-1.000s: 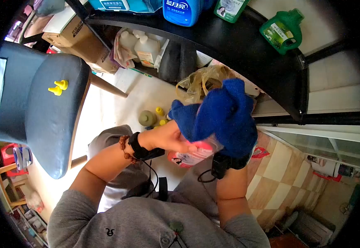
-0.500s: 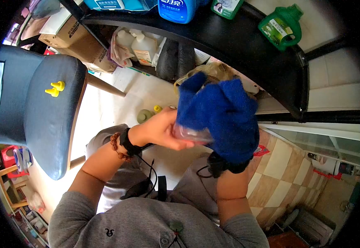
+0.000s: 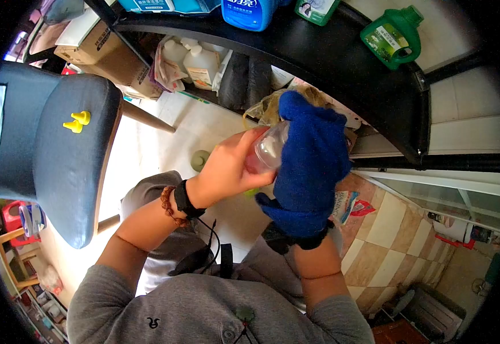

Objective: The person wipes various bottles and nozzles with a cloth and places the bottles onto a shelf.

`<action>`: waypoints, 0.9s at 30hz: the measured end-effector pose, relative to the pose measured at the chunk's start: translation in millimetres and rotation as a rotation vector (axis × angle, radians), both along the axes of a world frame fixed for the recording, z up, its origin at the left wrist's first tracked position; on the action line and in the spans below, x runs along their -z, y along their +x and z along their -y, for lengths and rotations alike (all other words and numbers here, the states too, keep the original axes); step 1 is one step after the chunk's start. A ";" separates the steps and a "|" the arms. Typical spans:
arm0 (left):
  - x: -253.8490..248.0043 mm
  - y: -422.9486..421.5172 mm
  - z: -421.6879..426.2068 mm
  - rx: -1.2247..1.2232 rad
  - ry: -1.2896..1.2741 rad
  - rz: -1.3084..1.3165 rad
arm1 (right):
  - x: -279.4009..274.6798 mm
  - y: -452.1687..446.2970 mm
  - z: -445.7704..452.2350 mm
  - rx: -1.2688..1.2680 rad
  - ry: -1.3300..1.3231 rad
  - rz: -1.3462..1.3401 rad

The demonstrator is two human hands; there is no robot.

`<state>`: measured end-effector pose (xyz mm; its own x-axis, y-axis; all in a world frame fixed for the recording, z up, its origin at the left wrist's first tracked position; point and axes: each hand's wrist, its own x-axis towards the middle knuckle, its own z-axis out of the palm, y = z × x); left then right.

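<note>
My left hand (image 3: 231,168) is wrapped round a clear, pinkish bottle (image 3: 269,148), its transparent end turned up and to the right. A blue cloth (image 3: 310,166) covers my right hand and touches the bottle's right side. The fingers of my right hand are hidden under the cloth; only the wrist with a black band shows below it. Beyond the cloth lies a yellowish plastic bag (image 3: 265,109). An olive-green round container (image 3: 200,160) stands on the floor left of the bottle.
A black shelf (image 3: 319,60) holds a blue bottle (image 3: 246,14) and a green jug (image 3: 391,38). Two yellow caps (image 3: 77,121) lie on the dark blue chair (image 3: 72,166) at left. White pump bottles (image 3: 202,66) stand under the shelf.
The bottle in my left hand has turned, its pink label out of view and its clear end now showing. The blue cloth has moved from over the bottle to its right side.
</note>
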<state>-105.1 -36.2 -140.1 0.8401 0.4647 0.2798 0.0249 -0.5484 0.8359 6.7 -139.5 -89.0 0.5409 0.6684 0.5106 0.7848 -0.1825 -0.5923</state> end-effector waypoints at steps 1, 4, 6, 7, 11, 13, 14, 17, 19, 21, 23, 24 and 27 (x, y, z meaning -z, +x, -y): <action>1.8 1.2 -3.0 0.001 -0.013 0.028 | -8.7 1.6 -0.6 -0.011 -0.008 -0.003; -9.8 -3.7 -11.4 0.045 -0.245 -0.020 | -34.4 10.2 1.6 -0.133 0.052 -0.129; -13.1 -4.6 -13.9 0.089 -0.249 -0.007 | -32.0 8.0 2.8 -0.150 0.128 -0.131; -12.8 -4.1 -12.6 0.097 -0.238 0.030 | -30.2 7.9 3.5 -0.157 0.146 -0.128; -12.0 -1.5 -7.9 0.090 -0.083 0.082 | -25.4 13.1 6.6 0.039 -0.347 0.145; -12.6 -1.3 -7.1 0.072 0.021 0.069 | -26.2 15.7 5.0 0.036 -0.394 0.246; -13.2 -1.3 -6.7 0.067 0.058 0.066 | -26.2 18.1 3.8 -0.067 -0.214 0.219; -10.7 -1.2 -7.5 0.061 0.123 0.083 | -25.7 26.2 7.8 -0.221 -0.068 0.281; -6.6 -2.5 -8.7 0.057 0.129 0.078 | -26.2 27.7 8.8 -0.263 -0.088 0.244; -3.4 -5.1 -10.2 0.054 0.116 0.046 | -26.1 29.9 9.1 -0.299 -0.100 0.207; -2.5 -5.5 -12.5 0.071 0.121 0.064 | -23.8 29.3 8.2 -0.311 -0.103 0.148; -2.1 -5.0 -13.4 0.079 0.124 0.073 | -23.6 29.6 8.2 -0.312 -0.104 0.124; -1.6 -3.6 -13.9 0.069 0.212 0.078 | -21.4 32.2 7.9 -0.306 -0.126 0.036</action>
